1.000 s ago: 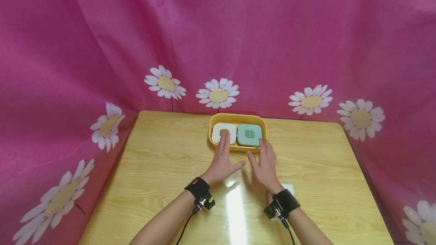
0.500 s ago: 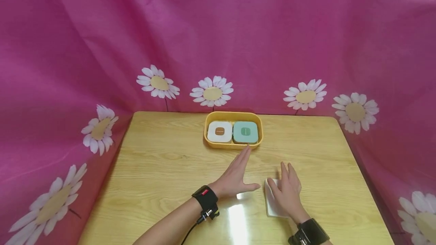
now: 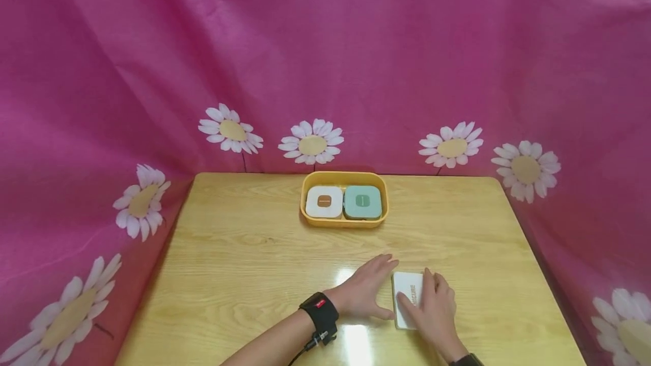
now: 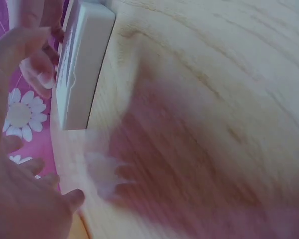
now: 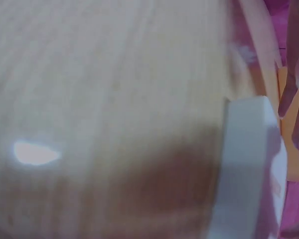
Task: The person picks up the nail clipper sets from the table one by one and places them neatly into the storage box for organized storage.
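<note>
A flat white box (image 3: 405, 287) with lettering on its lid lies on the table at the front right. Over its right side is my right hand (image 3: 432, 309), thumb on or just above the lid and fingers stretched forward past the edge. My left hand (image 3: 363, 290) hovers just left of the box, fingers spread and thumb apart, holding nothing. In the left wrist view the white box (image 4: 89, 64) shows its side wall, apart from the left hand (image 4: 30, 209). The right wrist view also catches the box (image 5: 246, 169) from the side, blurred.
At the back middle of the wooden table (image 3: 244, 264) stands a yellow tray (image 3: 346, 223). Inside it sit a white square case (image 3: 324, 210) with a brown label and a mint-green one (image 3: 363, 210). A pink flowered curtain (image 3: 376, 61) surrounds the table's back and sides.
Both hands have drawn back from the yellow tray towards the front right. The right hand has reached the white box first, then the left has come beside it.
</note>
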`<state>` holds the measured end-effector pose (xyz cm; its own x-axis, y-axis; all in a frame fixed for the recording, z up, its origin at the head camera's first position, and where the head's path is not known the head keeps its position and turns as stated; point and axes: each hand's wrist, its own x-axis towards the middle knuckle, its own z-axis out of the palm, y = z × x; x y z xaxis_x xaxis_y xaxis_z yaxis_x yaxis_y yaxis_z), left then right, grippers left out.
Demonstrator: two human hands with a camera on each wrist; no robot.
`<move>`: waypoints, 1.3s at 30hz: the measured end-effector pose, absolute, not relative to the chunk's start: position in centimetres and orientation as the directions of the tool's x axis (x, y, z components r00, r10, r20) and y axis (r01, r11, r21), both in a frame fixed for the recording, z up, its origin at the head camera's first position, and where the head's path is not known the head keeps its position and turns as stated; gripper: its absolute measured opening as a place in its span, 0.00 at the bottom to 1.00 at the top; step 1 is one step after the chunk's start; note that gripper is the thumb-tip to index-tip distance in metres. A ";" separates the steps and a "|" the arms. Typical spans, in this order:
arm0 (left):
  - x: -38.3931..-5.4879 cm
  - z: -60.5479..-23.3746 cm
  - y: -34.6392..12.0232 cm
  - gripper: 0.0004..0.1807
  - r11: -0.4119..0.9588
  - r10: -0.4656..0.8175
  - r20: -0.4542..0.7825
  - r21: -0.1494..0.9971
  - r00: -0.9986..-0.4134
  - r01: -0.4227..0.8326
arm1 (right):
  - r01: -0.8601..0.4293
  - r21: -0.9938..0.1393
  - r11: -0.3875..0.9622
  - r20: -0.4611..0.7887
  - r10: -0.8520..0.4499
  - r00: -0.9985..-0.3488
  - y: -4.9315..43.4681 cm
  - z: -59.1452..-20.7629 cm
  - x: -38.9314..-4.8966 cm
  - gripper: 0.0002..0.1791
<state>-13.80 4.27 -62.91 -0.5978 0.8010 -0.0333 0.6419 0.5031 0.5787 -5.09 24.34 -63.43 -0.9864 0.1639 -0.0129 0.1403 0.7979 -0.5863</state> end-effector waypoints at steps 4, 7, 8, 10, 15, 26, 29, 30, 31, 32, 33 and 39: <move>-13.2 -63.8 5.0 0.66 0.532 0.802 -0.101 0.569 -0.588 0.628 | 0.163 -0.567 0.807 -0.033 0.175 -0.984 24.1 -64.0 -4.4 0.57; -12.7 -64.4 5.4 0.68 0.550 0.797 -0.130 0.560 -0.589 0.620 | 0.128 -0.571 0.811 -0.011 0.149 -0.989 23.9 -64.1 -4.1 0.55; -12.5 -64.5 5.5 0.69 0.554 0.796 -0.132 0.552 -0.591 0.624 | 0.114 -0.574 0.811 0.000 0.138 -0.990 23.9 -64.1 -4.0 0.54; -12.3 -64.5 5.6 0.70 0.560 0.796 -0.130 0.528 -0.591 0.639 | 0.077 -0.574 0.815 0.029 0.115 -0.993 23.9 -64.2 -4.0 0.53; -11.8 -64.8 6.0 0.74 0.569 0.799 -0.143 0.496 -0.585 0.656 | -0.067 -0.577 0.814 0.084 -0.023 -0.996 25.4 -64.6 -4.5 0.51; -11.5 -65.7 6.5 0.77 0.616 0.758 -0.166 0.501 -0.631 0.608 | -0.381 -0.516 0.768 0.086 -0.395 -0.914 28.9 -63.8 -6.0 0.71; -11.5 -65.7 6.6 0.77 0.610 0.755 -0.166 0.532 -0.634 0.587 | -0.417 -0.482 0.771 0.104 -0.422 -0.900 29.1 -63.8 -6.1 0.72; -11.5 -65.7 6.7 0.77 0.609 0.755 -0.164 0.534 -0.635 0.586 | -0.431 -0.461 0.776 0.117 -0.429 -0.896 29.1 -63.9 -6.2 0.73; -11.4 -65.8 6.7 0.77 0.608 0.754 -0.160 0.538 -0.637 0.583 | -0.448 -0.443 0.777 0.132 -0.437 -0.890 29.1 -64.0 -6.3 0.73; -11.4 -65.9 6.7 0.77 0.611 0.752 -0.158 0.532 -0.640 0.587 | -0.458 -0.428 0.779 0.145 -0.441 -0.886 29.0 -64.1 -6.3 0.73; -11.3 -66.0 6.7 0.77 0.614 0.750 -0.151 0.522 -0.644 0.592 | -0.465 -0.419 0.780 0.155 -0.443 -0.883 28.9 -64.2 -6.3 0.73; -10.9 -66.6 6.9 0.77 0.639 0.729 -0.110 0.465 -0.676 0.613 | -0.452 -0.411 0.792 0.168 -0.421 -0.891 28.5 -64.5 -6.2 0.72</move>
<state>-10.94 6.94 -66.62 -0.6761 0.7286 -0.1097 0.6131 0.6389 0.4647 -6.17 28.47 -64.48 -0.8913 -0.4212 0.1676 -0.4515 0.7920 -0.4109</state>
